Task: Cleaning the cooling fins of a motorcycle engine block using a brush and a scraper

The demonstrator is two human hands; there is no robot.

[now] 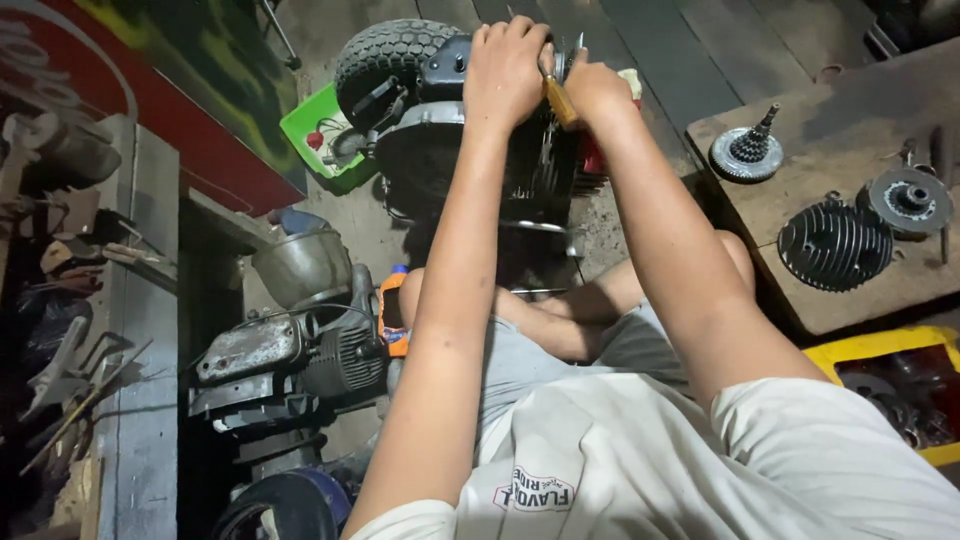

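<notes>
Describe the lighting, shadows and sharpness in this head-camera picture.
Head view: even light on both forearms and the shirt; deep shadow under the engine and along the left shelf; the finned cylinder head is sharp; slight wide-angle bending at the edges.

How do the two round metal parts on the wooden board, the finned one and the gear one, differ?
The finned cylinder head is dark and dome-like, near the board's front edge. The gear cluster is paler, flat-based with a stepped spindle rising up, and lies farther back. Both are round metal engine parts resting loose.
</notes>
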